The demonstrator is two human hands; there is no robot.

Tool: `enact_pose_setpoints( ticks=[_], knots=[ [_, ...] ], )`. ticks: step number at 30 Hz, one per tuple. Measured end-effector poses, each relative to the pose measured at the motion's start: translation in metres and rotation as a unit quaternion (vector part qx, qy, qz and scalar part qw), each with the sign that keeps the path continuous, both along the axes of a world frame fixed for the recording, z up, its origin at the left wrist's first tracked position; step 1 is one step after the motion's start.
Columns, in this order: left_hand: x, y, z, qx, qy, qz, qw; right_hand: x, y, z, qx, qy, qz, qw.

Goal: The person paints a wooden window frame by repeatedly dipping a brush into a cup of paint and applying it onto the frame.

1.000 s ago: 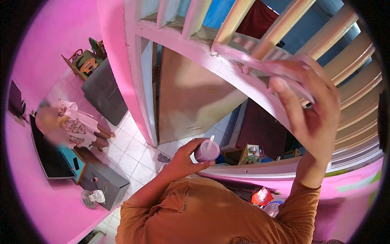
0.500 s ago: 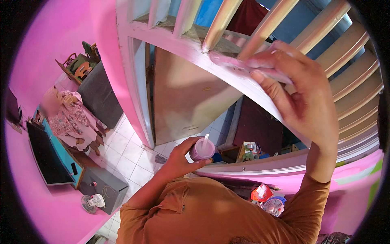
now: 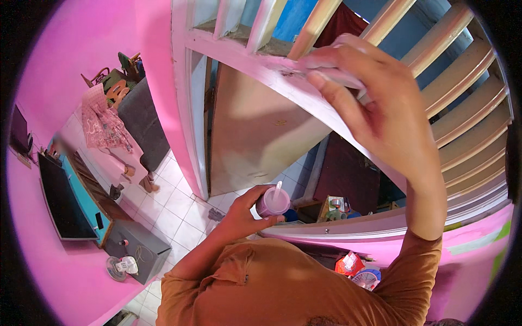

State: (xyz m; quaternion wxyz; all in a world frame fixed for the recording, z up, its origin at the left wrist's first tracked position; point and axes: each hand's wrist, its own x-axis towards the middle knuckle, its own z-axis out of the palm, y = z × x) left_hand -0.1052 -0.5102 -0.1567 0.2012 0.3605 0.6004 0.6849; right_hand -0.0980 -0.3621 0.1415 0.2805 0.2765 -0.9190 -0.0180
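Low in front of me, my left hand point(image 3: 243, 211) is wrapped round a small translucent cup point(image 3: 272, 204). A white spoon-like handle point(image 3: 278, 187) sticks out of its pale pink contents. Up at the right, my right hand point(image 3: 378, 92) pinches a thin, pale pink, wet-looking pad point(image 3: 343, 79); whether it is a sponge or a folded cloth I cannot tell. Its front edge is at the pink-smeared rail point(image 3: 310, 106), close to the foot of a slanting slat point(image 3: 311, 27). White and pink smears show on the fingers. My fingers hide part of the pad.
A brown door point(image 3: 255, 130) stands behind the rail. To the left, a person in a patterned pink garment point(image 3: 111, 119) is near a dark grey couch point(image 3: 147, 119). A television point(image 3: 65, 201), grey cabinet point(image 3: 136, 247) and fan point(image 3: 117, 267) line the left. Red packaging point(image 3: 349, 263) lies below right.
My right hand has shifted left along the rail with the pad. The left hand still grips the cup. The person at the left has bent over, and the view has shifted slightly.
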Motion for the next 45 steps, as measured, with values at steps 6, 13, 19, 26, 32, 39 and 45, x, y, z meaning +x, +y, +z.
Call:
enact_pose_setpoints(
  ticks=[6, 13, 19, 26, 32, 39, 45],
  knots=[
    [0.022, -0.027, -0.009, 0.010, -0.013, 0.003, 1.000, 0.061, -0.021, 0.012, 0.051, -0.018, -0.090, 0.994],
    [0.054, -0.076, 0.055, 0.025, -0.016, -0.014, 0.999, 0.166, -0.060, 0.070, -0.029, -0.010, -0.207, 0.978],
    [0.101, -0.077, 0.141, 0.048, -0.057, -0.007, 0.997, 0.272, -0.042, 0.125, -0.255, 0.074, -0.158, 0.951],
    [0.078, 0.019, 0.096, 0.039, -0.047, -0.064, 0.996, 0.323, 0.057, 0.011, -0.537, 0.212, -0.172, 0.798],
    [0.068, 0.069, 0.086, 0.001, -0.012, -0.106, 0.994, 0.344, 0.077, -0.047, -0.596, 0.302, -0.264, 0.696],
    [0.064, 0.130, 0.072, 0.052, 0.003, -0.201, 0.978, 0.337, 0.084, -0.080, -0.633, 0.296, -0.303, 0.648],
    [0.078, 0.169, 0.091, 0.023, 0.003, -0.234, 0.972, 0.326, 0.086, -0.084, -0.656, 0.255, -0.305, 0.642]
  ],
)
